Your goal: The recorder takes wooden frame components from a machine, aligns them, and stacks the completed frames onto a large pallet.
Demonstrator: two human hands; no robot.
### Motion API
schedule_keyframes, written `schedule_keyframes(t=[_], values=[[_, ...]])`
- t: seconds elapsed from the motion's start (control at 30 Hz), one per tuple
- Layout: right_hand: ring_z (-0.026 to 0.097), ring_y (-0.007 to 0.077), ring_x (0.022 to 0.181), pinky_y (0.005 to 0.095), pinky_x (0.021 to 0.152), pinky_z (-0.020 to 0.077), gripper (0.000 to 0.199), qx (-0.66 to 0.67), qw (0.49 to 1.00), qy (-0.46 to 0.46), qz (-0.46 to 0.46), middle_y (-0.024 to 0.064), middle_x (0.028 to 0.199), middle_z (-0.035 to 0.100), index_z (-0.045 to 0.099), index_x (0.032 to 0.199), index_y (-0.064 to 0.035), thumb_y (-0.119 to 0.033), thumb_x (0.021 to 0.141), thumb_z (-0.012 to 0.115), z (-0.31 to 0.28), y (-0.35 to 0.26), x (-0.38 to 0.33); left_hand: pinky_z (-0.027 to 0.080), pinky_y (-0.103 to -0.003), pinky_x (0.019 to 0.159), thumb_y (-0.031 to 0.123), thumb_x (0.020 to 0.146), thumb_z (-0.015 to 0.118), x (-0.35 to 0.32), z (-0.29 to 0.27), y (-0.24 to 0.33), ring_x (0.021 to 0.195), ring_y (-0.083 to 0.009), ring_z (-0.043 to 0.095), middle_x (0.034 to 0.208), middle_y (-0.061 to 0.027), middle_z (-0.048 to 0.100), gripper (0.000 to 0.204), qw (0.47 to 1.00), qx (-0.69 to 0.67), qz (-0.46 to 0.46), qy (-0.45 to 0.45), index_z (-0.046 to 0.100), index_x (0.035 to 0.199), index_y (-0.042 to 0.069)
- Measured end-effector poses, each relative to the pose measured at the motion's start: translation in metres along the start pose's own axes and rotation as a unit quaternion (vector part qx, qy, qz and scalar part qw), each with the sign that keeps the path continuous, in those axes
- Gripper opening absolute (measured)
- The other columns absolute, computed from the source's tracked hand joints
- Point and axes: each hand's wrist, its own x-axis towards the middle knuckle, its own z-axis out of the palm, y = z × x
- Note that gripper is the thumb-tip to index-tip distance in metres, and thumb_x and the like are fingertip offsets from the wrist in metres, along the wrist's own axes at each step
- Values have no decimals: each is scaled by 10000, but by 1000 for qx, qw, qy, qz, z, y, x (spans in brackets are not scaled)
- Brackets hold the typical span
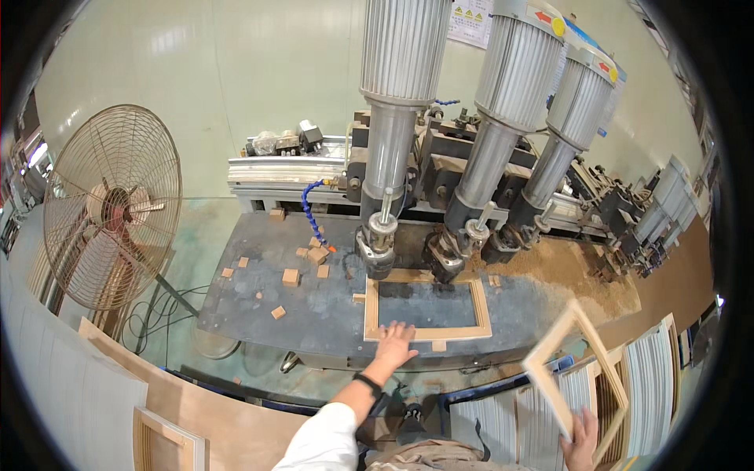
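Observation:
A pale rectangular wooden frame [484,314] lies flat on the dark worktable [259,314], beneath the drilling or boring heads of the machine. My left hand [395,344] rests at its near left corner with the fingers spread and flat. Off to the right, my right hand [580,439] grips a second wooden frame [552,397] by its lower end, holding it tilted above the stacked pieces. The thumb side of that hand shows; part of its grip lies at the picture's dark edge.
Large grey cylindrical motors [404,55] stand over the table. Small wooden blocks [291,277] lie scattered left of the frame, sawdust [585,267] at the right. A caged fan [114,208] stands left. Stacked panels [652,385] fill the lower right; another wooden frame [196,451] lies lower left.

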Motion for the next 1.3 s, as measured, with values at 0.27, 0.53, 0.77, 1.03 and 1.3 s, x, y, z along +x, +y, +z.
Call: schedule_keyframes(t=[0.27,0.53,0.77,1.03,1.3], values=[[636,304,704,400,613,516,477,114,949,-101,-277,112,780,641,652,1038,-131,-494,731,692,49,-70,195,229,-622,1056,333,865,494,-17,84,9,1341,-308,313,1385,-115,422,538,970,225,81,35,453,1339,82],[630,311,716,409,624,514,490,164,936,-71,-302,108,832,626,632,1130,-155,-459,749,688,254,-112,290,512,-482,680,221,740,648,-120,-40,40,805,-374,644,827,-190,644,353,944,-77,96,-305,546,1023,35],[507,315,1051,448,883,402,521,182,933,1,-310,79,1148,552,639,1053,-104,-398,635,738,340,-123,324,521,-442,628,328,738,689,-241,-189,26,752,-335,650,829,-133,625,418,938,9,-84,-335,554,1033,64],[427,343,1168,484,953,336,526,190,927,-10,-325,123,1276,486,594,1085,-50,-263,632,753,364,-139,326,507,-401,571,426,695,735,-486,-221,40,688,-285,638,739,-76,606,427,887,165,-431,-15,609,943,103],[405,367,1201,477,990,335,553,131,963,-62,-227,146,1323,440,533,1202,-34,-174,703,726,358,-169,313,504,-415,564,619,735,643,-635,-233,6,651,-302,630,741,-101,631,548,739,267,-608,109,620,896,95]])
